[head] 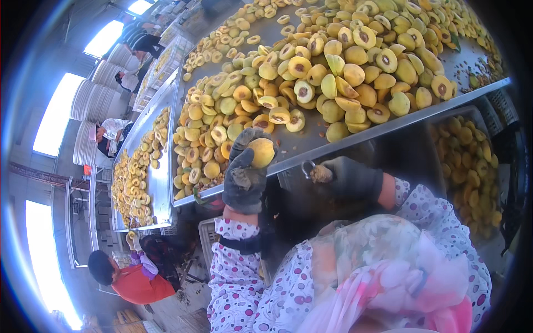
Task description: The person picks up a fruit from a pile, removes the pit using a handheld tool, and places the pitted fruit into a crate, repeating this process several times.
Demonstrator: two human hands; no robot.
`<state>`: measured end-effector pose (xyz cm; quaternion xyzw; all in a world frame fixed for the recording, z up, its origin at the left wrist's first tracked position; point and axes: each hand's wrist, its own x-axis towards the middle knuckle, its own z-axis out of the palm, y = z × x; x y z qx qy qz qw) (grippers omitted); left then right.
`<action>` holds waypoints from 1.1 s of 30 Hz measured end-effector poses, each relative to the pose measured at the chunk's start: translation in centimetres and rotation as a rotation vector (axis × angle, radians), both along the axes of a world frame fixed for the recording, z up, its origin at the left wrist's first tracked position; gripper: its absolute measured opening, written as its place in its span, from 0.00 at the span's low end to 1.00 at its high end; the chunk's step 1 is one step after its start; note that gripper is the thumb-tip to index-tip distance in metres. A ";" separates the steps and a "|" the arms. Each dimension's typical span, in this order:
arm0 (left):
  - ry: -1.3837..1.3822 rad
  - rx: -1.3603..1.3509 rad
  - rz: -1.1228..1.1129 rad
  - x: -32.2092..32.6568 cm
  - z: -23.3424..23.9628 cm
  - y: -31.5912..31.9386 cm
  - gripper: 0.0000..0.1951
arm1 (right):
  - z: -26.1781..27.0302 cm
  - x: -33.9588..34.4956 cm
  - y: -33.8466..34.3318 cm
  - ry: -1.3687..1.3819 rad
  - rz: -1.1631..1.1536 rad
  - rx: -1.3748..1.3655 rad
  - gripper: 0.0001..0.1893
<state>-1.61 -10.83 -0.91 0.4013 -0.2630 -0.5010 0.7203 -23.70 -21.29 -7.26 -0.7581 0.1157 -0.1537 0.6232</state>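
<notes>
My left hand (pixel 245 175), in a dark work glove, holds a yellow peach or apricot (pixel 262 152) over the metal edge of the table. To its right, my right hand (pixel 352 179), gloved too, is closed on a small pitting tool (pixel 308 170) with a curved metal loop and a wrapped, brownish handle part. The loop does not touch the fruit. Beyond both hands, halved yellow fruits (pixel 300 66), several with brown pits or hollows showing, lie heaped on the metal table (pixel 300 143).
A plastic crate (pixel 466 170) of fruit stands below the table at the right. Another metal table (pixel 160 204) with halved fruit adjoins on the left. A person in red (pixel 141 287) sits at lower left; more people are farther back, near stacked white trays (pixel 98 98).
</notes>
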 end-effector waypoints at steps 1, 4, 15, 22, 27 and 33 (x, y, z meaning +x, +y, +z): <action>0.112 -0.049 0.077 -2.1 0.9 1.0 0.24 | 1.4 0.1 0.6 -0.151 -0.011 0.107 0.11; 0.092 -0.145 0.219 -6.1 0.2 3.1 0.23 | 3.9 0.4 2.3 -0.166 -0.004 -0.126 0.10; -2.034 -0.018 0.532 -8.6 -2.0 8.2 0.19 | 8.6 -0.6 7.0 0.044 -0.035 -0.231 0.17; -1.831 -0.049 0.505 -10.5 0.9 8.9 0.17 | 8.7 -0.8 8.2 0.131 -0.106 -0.307 0.19; -1.240 -0.021 0.520 -8.5 -1.0 8.9 0.15 | 8.3 -0.8 8.7 0.237 -0.098 -0.448 0.21; -1.330 0.018 0.506 -7.1 -2.6 9.9 0.16 | 6.2 -0.3 8.9 0.160 -0.015 -0.413 0.22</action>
